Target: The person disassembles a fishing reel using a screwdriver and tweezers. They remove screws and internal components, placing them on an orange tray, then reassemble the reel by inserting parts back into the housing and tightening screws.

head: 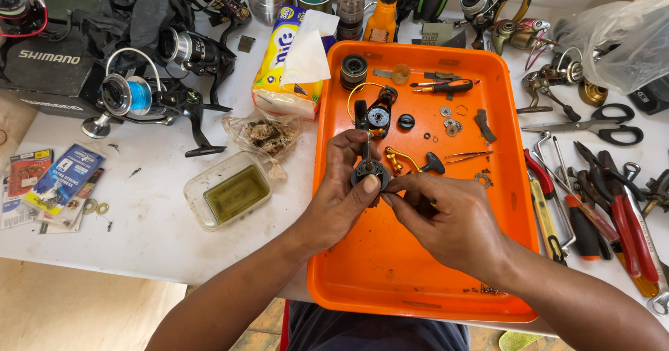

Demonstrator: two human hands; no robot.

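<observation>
Over an orange tray [390, 267], my left hand [341, 191] grips a small black round reel part [367, 172] with a thin black stem rising from it. The thumb lies across its front. My right hand [446, 218] comes in from the right, with its fingertips pinched at the part's right edge; anything held between them is too small to see. Just beyond the hands lie a black reel body with a gold bail wire [376, 114], a gold handle piece [398, 159], a black spool [354, 69] and an orange-handled screwdriver [446, 85].
Small washers and screws [451, 124] are scattered in the tray. Pliers, screwdrivers and scissors [599, 197] lie to the right. On the left are a clear tub of greenish liquid [233, 194], a tissue pack [289, 62], several fishing reels [150, 96] and packets [59, 180].
</observation>
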